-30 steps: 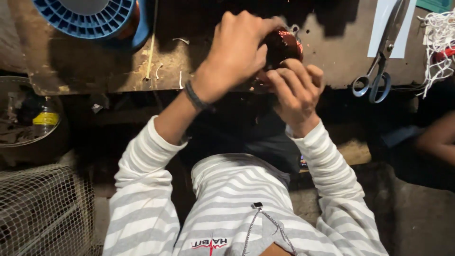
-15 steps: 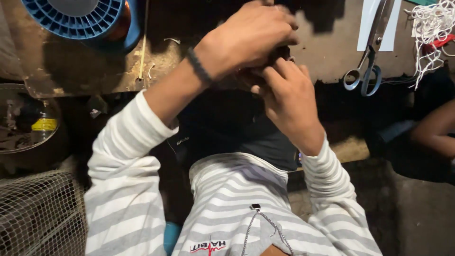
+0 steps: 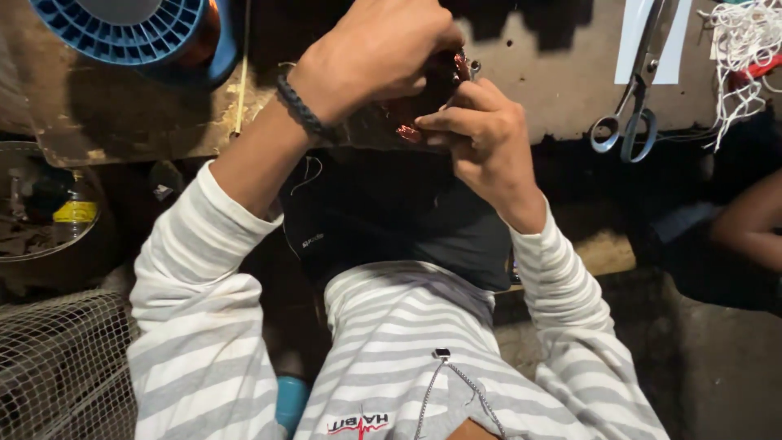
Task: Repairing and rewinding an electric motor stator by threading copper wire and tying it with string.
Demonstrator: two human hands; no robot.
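Copper-wound dark round coil part (image 3: pixel 423 106), now higher in view than half a second ago and more hidden under the knuckles. Left hand (image 3: pixel 379 53) curled over its top, fingers folded tight, braided dark wristband (image 3: pixel 303 106) on the wrist. Right hand (image 3: pixel 481 134) closed against its right side, fingertips (image 3: pixel 428 122) pinching at reddish windings. Held between both hands, over the near edge of the worn brown wooden workbench (image 3: pixel 147 122). Farther off: blue-handled steel scissors (image 3: pixel 631 106) to the right, blue ribbed plastic spool (image 3: pixel 122 28) upper left, tangled white string (image 3: pixel 745 49) at far right.
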